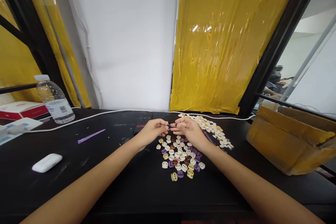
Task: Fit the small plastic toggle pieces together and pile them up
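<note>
My left hand (154,130) is closed in a pinch on a small dark piece (168,126) whose kind is too small to make out. Close beside it, my right hand (189,131) has its thumb and fingers together, with a tiny dark bit between them that I cannot name. The fingertips of both hands almost meet above the black table. Just below them lies a loose group of small two-holed plastic cord locks (181,155) in white, purple, yellow and brown. Behind my right hand spreads a second pile of mostly white pieces (210,125).
A worn cardboard box (286,143) stands at the right. On the left are a white earbud case (47,162), a purple strip (91,136), a water bottle (59,106) and a red-and-white box (23,110). A white cable (89,116) crosses the table's back; a dark flat object lies partly behind my left hand.
</note>
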`<state>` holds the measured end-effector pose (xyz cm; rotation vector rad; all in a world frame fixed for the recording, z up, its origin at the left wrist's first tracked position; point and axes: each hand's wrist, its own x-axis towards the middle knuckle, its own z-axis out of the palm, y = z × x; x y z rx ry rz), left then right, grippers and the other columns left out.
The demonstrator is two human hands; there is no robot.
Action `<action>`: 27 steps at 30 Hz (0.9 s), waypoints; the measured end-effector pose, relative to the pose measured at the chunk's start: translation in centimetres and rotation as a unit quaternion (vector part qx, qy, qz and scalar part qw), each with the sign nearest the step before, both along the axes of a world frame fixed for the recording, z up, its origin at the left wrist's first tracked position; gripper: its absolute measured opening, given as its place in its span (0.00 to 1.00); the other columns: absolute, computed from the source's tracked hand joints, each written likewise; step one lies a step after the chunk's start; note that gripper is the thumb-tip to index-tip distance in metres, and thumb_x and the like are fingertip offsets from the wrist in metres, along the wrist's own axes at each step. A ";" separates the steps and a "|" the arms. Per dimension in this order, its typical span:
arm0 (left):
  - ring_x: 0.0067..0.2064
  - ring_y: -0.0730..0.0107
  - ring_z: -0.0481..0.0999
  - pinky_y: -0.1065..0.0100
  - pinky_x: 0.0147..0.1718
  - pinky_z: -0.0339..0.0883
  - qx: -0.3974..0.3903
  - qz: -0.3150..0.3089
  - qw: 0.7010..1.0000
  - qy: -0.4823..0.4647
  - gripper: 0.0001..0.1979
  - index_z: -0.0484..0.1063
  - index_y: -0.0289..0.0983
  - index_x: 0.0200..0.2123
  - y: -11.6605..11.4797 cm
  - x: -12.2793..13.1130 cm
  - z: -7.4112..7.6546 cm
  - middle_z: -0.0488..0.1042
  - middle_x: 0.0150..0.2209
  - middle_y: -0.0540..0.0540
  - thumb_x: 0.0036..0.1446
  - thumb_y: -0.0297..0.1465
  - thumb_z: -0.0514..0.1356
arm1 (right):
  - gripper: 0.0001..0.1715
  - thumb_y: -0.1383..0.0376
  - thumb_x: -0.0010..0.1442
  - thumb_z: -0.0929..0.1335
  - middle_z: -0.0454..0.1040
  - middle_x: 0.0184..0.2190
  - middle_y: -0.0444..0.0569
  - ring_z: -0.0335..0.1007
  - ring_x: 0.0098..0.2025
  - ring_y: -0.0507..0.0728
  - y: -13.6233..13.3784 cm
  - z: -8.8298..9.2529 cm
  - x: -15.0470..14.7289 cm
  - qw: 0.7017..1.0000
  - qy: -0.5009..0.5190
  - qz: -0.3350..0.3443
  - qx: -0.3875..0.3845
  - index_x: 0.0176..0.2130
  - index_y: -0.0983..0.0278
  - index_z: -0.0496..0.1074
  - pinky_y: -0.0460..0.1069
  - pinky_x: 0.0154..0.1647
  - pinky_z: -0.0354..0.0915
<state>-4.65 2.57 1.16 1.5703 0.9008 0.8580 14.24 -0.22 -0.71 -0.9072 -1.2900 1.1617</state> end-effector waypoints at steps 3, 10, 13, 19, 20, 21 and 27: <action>0.29 0.76 0.74 0.69 0.36 0.68 -0.013 -0.001 1.000 -0.013 0.07 0.73 0.33 0.38 -0.1 0.0 0.0 0.77 0.29 0.49 0.54 0.28 0.63 | 0.20 0.56 0.48 0.77 0.80 0.30 0.48 0.81 0.34 0.56 -0.2 0.0 -0.1 1.000 -0.027 0.016 -0.001 0.36 0.65 0.73 0.54 0.40 0.77; 0.31 0.72 0.75 0.67 0.37 0.70 0.019 -0.003 1.000 -0.012 0.07 0.74 0.34 0.36 -0.3 0.1 -0.1 0.76 0.28 0.49 0.53 0.29 0.64 | 0.13 0.58 0.52 0.73 0.78 0.26 0.46 0.75 0.26 0.53 -0.2 0.0 0.1 0.991 -0.116 0.007 0.068 0.36 0.64 0.78 0.50 0.31 0.73; 0.31 0.72 0.75 0.66 0.36 0.70 0.028 -0.011 0.999 -0.016 0.08 0.74 0.33 0.35 -0.2 0.2 -0.4 0.76 0.27 0.49 0.51 0.30 0.65 | 0.13 0.63 0.54 0.72 0.76 0.24 0.42 0.75 0.26 0.53 -0.4 0.0 0.2 0.986 -0.143 0.009 0.082 0.41 0.63 0.74 0.48 0.28 0.70; 0.30 0.71 0.75 0.66 0.35 0.70 0.060 -0.028 0.998 -0.016 0.10 0.76 0.33 0.34 0.0 0.5 -1.1 0.77 0.28 0.47 0.49 0.32 0.67 | 0.12 0.64 0.55 0.71 0.73 0.23 0.39 0.73 0.25 0.52 -1.0 0.3 0.1 0.983 -0.154 0.027 0.100 0.38 0.60 0.65 0.47 0.28 0.68; 0.30 0.71 0.75 0.66 0.35 0.69 0.063 -0.030 0.997 -0.016 0.10 0.76 0.33 0.34 -0.1 0.5 -1.1 0.77 0.28 0.47 0.49 0.32 0.68 | 0.13 0.64 0.55 0.72 0.72 0.23 0.39 0.73 0.25 0.52 -1.0 0.4 0.1 0.983 -0.152 0.033 0.101 0.37 0.60 0.64 0.47 0.28 0.67; 0.30 0.71 0.74 0.66 0.35 0.69 0.064 -0.036 0.997 -0.014 0.10 0.76 0.33 0.33 -0.2 0.5 -1.0 0.77 0.28 0.47 0.49 0.33 0.68 | 0.13 0.63 0.55 0.72 0.72 0.22 0.39 0.73 0.25 0.52 -1.1 0.4 0.1 0.983 -0.151 0.040 0.099 0.37 0.60 0.63 0.46 0.27 0.67; 0.29 0.72 0.73 0.68 0.32 0.67 0.042 -0.065 0.997 -0.006 0.11 0.78 0.33 0.33 -0.9 0.1 -0.2 0.76 0.26 0.48 0.49 0.35 0.69 | 0.17 0.60 0.54 0.74 0.69 0.21 0.37 0.70 0.22 0.50 -1.6 0.6 -0.1 0.985 -0.130 0.069 0.086 0.35 0.60 0.62 0.45 0.24 0.65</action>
